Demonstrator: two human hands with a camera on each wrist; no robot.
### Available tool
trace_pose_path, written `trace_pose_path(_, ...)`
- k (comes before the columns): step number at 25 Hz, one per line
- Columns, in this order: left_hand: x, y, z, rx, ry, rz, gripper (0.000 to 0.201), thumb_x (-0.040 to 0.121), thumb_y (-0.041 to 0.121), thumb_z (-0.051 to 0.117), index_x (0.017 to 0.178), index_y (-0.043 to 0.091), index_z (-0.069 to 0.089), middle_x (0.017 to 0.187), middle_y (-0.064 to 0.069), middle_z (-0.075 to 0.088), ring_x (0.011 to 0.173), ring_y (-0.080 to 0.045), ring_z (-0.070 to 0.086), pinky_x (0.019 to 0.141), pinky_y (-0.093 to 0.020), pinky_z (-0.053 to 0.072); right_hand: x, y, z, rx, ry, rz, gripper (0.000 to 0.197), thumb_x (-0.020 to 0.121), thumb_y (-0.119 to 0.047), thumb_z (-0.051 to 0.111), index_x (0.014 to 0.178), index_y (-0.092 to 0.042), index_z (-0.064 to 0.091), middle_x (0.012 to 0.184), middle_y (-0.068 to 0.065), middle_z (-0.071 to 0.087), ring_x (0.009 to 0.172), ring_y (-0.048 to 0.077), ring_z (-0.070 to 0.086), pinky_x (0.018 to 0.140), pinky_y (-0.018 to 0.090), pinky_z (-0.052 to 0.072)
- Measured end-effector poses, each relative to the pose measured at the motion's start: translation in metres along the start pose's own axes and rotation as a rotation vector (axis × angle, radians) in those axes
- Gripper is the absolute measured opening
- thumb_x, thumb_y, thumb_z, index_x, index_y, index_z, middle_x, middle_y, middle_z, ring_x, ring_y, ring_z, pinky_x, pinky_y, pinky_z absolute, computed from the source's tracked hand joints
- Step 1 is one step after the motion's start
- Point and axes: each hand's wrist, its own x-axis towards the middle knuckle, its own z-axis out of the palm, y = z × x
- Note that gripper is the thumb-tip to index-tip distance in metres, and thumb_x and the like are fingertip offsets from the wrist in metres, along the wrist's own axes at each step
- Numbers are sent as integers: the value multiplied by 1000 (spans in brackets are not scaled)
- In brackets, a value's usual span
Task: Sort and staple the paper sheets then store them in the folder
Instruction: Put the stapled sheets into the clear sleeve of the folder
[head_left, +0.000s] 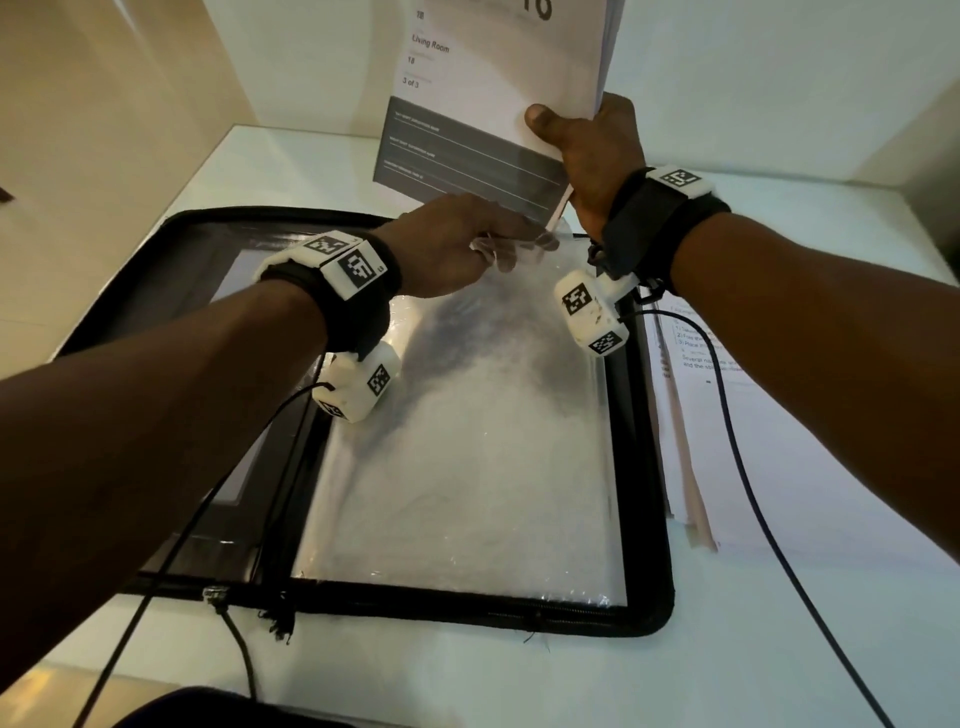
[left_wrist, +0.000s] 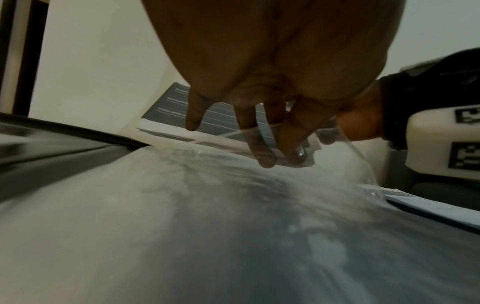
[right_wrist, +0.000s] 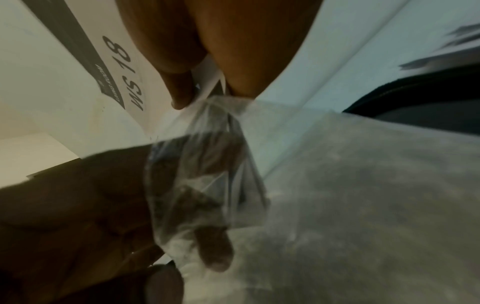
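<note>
The right hand (head_left: 587, 150) is gripping the sheaf of paper sheets (head_left: 488, 93) by its right edge, thumb in front, holding it nearly upright above the far end of the open folder (head_left: 644, 519) on the bench (head_left: 779, 623), long axis running up and down, bottom edge pointing into the sleeve. The left hand (head_left: 457, 249) is pinching the clear plastic sleeve (head_left: 467, 441) open at its far lip. The sheaf looks light and floppy (likely to buckle if pushed), so a grip low on the edge seems best, and the slippery film needs a firm pinch.

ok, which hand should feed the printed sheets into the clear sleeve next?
Right. The right hand already grips the upright white printed paper sheets, bottom edge just above the clear plastic sleeve of the black zip folder. The left hand is busy pinching the sleeve's mouth open.
</note>
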Motion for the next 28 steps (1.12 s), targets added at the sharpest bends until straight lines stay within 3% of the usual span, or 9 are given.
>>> trace_pose_path(3,4,5,0,-16,54,-26,39,91,-1,57,124,18,63,107,2,74,98,-15,69,94,-42,56,1,-2,2,20,-21,23,20,89,-12,75,88,-24,59,95,1,69,97,22,68,93,40,59)
trace_pose_path(7,2,2,-6,-15,108,-114,25,91,15,64,112,20,52,99,2,73,92,-18,69,87,-45,57,4,-1,-4,-31,-49,23,21,89,-12,75,88,-25,58,94,-2,67,89,13,67,91,32,59)
trace_pose_path(10,-5,-13,-16,255,86,-320,21,88,34,54,106,29,64,106,4,64,99,-24,58,95,-54,51,8,-4,-10,-74,-85,28,23,89,-12,75,89,-25,56,94,-2,65,89,13,65,91,33,59)
trace_pose_path(13,-14,-36,-26,302,151,-542,20,89,33,52,101,32,69,110,-2,61,106,-33,55,100,-59,47,15,-5,-15,-111,-91,43,31,87,-17,78,104,-17,51,102,0,61,96,17,64,90,35,60)
trace_pose_path(17,-18,-59,-31,247,178,-561,19,86,26,57,94,26,75,112,-14,65,113,-41,58,99,-43,50,17,-3,-15,-52,-82,78,41,86,-13,78,115,-12,50,107,4,61,97,19,64,80,32,62)
trace_pose_path(19,-16,-63,-31,228,209,-553,20,89,20,58,97,22,76,110,-13,69,111,-38,61,90,-33,46,15,-3,-15,-10,-68,115,33,87,-11,77,108,-14,51,107,6,61,95,23,65,70,31,62)
trace_pose_path(21,-15,-64,-32,184,246,-576,20,90,14,61,100,20,77,110,-10,72,110,-33,62,85,-27,43,15,0,-16,32,-60,158,39,86,-8,78,114,-9,51,112,11,63,95,27,67,66,33,62)
trace_pose_path(24,-16,-64,-32,147,276,-596,22,92,9,63,105,18,79,108,-7,73,109,-28,64,85,-24,43,17,4,-17,18,-53,181,51,83,-7,79,123,-4,49,120,14,63,102,29,67,78,41,64)
trace_pose_path(28,-17,-64,-30,93,312,-576,23,94,6,61,108,11,79,108,-11,74,105,-29,66,86,-23,44,18,5,-16,-1,0,184,38,83,-5,79,99,-17,46,113,9,61,106,30,65,87,50,61)
